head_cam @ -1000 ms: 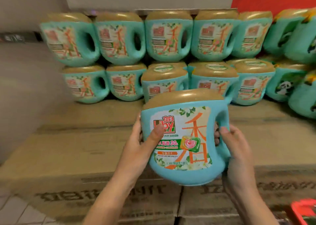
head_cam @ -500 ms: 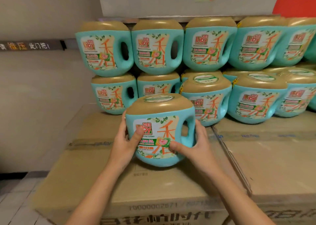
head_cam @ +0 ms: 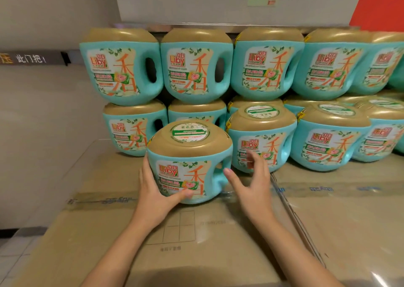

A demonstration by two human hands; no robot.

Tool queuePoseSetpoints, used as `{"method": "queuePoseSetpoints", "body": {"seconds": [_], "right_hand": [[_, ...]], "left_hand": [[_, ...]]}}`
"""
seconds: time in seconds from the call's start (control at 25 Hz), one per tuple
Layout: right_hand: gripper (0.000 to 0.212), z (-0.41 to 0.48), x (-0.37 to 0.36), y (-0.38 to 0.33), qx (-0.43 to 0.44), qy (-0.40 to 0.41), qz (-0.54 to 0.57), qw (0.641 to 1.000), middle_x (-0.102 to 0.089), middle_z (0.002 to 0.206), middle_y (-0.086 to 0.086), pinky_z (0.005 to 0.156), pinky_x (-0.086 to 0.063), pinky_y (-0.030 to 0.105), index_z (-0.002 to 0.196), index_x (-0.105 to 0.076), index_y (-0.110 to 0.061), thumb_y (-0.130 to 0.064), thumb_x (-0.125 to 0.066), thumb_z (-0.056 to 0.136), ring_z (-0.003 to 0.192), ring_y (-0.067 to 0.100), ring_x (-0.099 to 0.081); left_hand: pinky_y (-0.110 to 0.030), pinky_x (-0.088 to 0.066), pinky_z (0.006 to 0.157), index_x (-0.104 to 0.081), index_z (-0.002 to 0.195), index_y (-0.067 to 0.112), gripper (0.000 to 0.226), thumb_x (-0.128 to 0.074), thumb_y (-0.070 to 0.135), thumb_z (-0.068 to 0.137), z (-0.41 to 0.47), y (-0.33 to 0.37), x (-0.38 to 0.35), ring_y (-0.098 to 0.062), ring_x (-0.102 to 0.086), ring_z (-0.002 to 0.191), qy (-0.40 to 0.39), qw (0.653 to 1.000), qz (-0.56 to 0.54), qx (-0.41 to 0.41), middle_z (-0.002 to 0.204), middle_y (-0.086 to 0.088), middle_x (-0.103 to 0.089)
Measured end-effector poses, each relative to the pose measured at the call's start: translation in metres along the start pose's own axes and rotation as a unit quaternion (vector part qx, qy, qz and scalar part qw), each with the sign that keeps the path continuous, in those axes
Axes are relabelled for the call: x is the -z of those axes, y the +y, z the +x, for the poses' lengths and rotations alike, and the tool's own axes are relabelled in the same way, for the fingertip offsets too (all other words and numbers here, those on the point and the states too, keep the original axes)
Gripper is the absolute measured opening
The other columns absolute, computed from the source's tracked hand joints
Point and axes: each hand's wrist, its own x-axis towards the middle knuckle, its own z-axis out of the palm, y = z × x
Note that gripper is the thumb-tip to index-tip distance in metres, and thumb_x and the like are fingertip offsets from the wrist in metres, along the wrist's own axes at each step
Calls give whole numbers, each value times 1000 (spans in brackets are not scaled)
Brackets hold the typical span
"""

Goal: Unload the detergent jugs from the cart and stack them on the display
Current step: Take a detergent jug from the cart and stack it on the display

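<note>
Standing upright on the cardboard cartons (head_cam: 218, 254), gold cap up and label facing the person, the front jug (head_cam: 190, 171) sits just ahead of the stacked jugs (head_cam: 122, 68) — its handle points right, its wider axis running left to right. The left hand (head_cam: 153, 192) grips its left flank, thumb curled across the lower label. The right hand (head_cam: 251, 184) hovers just beside the handle, fingers spread, holding nothing — probably the one to push it back into line

detergent jug (head_cam: 190, 162): lowered from mid-air, now resting on carton (head_cam: 175, 254)
right hand (head_cam: 251, 182): let go, fingers spread beside handle
</note>
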Motion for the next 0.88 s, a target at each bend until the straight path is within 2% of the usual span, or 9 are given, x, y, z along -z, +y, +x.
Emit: {"method": "queuePoseSetpoints", "body": {"seconds": [0.08, 0.16, 0.24, 0.36, 0.48, 0.6, 0.68, 0.8, 0.88], "right_hand": [[77, 16, 14, 9, 0, 95, -23, 995, -38, 123, -6, 105, -41, 43, 136, -39, -16, -43, -78, 75, 122, 19, -43], [85, 32, 28, 19, -10, 130, -68, 989, -41, 127, 5, 106, -38, 49, 135, -39, -8, -36, -84, 69, 124, 25, -42], [97, 44, 36, 27, -20, 119, -107, 987, -41, 135, 12, 109, -34, 50, 138, -36, -5, -37, -88, 63, 129, 28, -39], [104, 52, 37, 37, -33, 83, -90, 992, -47, 139, 7, 110, -34, 48, 141, -33, -11, -41, -89, 59, 129, 26, -43], [92, 52, 35, 46, -57, 92, -109, 988, -59, 126, 4, 104, -39, 48, 132, -43, -12, -48, -87, 59, 119, 26, -52], [81, 51, 34, 48, -77, 115, -97, 986, -62, 119, 0, 96, -45, 46, 123, -47, -16, -50, -85, 60, 113, 24, -56], [77, 50, 34, 48, -76, 121, -102, 985, -63, 117, -2, 98, -43, 48, 120, -47, -17, -52, -83, 61, 111, 23, -57], [79, 51, 34, 49, -71, 112, -119, 984, -63, 119, -2, 103, -39, 49, 123, -46, -16, -55, -80, 64, 115, 22, -55], [80, 51, 34, 51, -69, 110, -119, 984, -62, 120, -1, 104, -38, 49, 125, -46, -15, -55, -80, 65, 116, 22, -55]], "left_hand": [[-39, -34, 110, -19, 149, 34, 132, -95, 42, 41, 9, 0, 4, -12, -36, 134, 14, 1000, 11, -8, 144, 8, -38], [-42, -39, 107, -25, 146, 35, 126, -95, 39, 42, 18, 0, 4, -14, -42, 130, 20, 1000, 16, -10, 139, 9, -44], [-46, -40, 108, -25, 146, 33, 124, -96, 36, 44, 23, -2, 1, -16, -42, 131, 29, 999, 10, -8, 142, 6, -45], [-43, -32, 114, -15, 147, 30, 128, -95, 34, 48, 28, -6, -10, -18, -34, 139, 49, 999, -18, 10, 151, -1, -34], [-43, -32, 115, -17, 142, 28, 124, -94, 37, 45, 39, -8, -19, -19, -34, 138, 62, 997, -36, 30, 151, -7, -31], [-46, -35, 113, -23, 143, 25, 119, -93, 39, 48, 45, -8, -30, -21, -37, 136, 88, 995, -34, 34, 148, -4, -37], [-45, -37, 109, -27, 143, 28, 118, -91, 49, 46, 44, -7, -37, -22, -39, 132, 123, 992, -2, 42, 146, -3, -39], [-35, -41, 98, -28, 146, 31, 122, -83, 61, 41, 43, -5, -39, -18, -47, 124, 131, 990, -9, 48, 146, -3, -37], [-38, -41, 99, -25, 149, 33, 123, -79, 65, 43, 43, -6, -38, -19, -46, 127, 123, 991, 7, 43, 146, -2, -38]]}}
